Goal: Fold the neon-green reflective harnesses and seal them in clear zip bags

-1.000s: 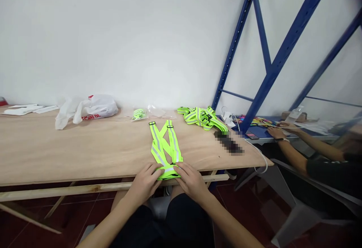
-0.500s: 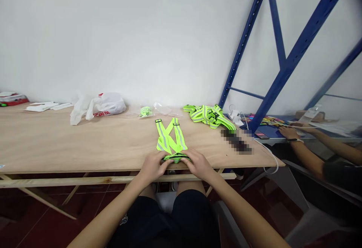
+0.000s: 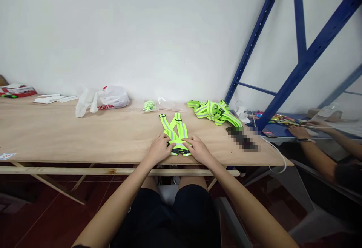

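Observation:
A neon-yellow reflective strap vest (image 3: 174,130) lies on the plywood table (image 3: 85,138) near its front edge, its two straps crossed and pointing away from me. My left hand (image 3: 158,150) and my right hand (image 3: 197,150) press on its near end from either side, fingers curled onto the folded-over part with the black buckle. Both hands grip the fabric.
A heap of more reflective vests (image 3: 215,111) sits at the back right. A white plastic bag (image 3: 104,99), small clear packets (image 3: 158,105) and papers (image 3: 53,98) lie along the wall. Blue shelving (image 3: 283,82) stands right, where another person's arms (image 3: 313,146) rest on a lower surface.
My hands have folded the vest's near end up and over onto the table, moving it away from the edge. The view has drifted left and down.

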A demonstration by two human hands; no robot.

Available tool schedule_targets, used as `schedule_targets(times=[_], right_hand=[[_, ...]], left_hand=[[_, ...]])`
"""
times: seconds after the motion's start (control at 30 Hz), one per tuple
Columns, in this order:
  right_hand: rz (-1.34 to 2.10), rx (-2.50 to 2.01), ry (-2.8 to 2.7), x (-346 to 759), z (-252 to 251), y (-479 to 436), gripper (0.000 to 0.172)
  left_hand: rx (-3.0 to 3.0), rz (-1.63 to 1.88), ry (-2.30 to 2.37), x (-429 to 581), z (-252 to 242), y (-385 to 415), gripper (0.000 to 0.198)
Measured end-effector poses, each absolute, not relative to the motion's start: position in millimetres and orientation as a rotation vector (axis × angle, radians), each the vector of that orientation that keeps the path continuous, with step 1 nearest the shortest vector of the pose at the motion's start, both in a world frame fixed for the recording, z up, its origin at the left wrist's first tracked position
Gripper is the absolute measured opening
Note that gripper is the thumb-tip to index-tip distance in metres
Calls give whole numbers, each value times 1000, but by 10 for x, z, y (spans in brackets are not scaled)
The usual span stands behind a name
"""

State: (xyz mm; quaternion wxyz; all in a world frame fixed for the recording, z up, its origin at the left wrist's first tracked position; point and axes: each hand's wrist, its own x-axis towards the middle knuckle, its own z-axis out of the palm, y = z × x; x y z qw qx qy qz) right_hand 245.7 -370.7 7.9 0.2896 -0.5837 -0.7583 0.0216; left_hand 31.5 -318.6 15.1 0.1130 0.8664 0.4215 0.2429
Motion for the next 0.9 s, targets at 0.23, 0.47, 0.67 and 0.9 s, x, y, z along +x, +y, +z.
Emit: schedule_targets(times=[0.23,0.47,0.67,0.9], right_hand=[[38,-1707,-2070,2418,102,-3710,42],[-7,-1693,-2099,2415,67,-3668,42],[-107,-1556,-2043,2410,3,-3690,42],[-193,-1380,-2082,2410,4,-3671,22]], left_hand=[[2604,616,1373,343,137,-3224,31],[2651,638,1329,330,165,-3287,18],[2693,676,1245,283,136,-3279,18],[2729,705,1129,245,150,-3244,12]])
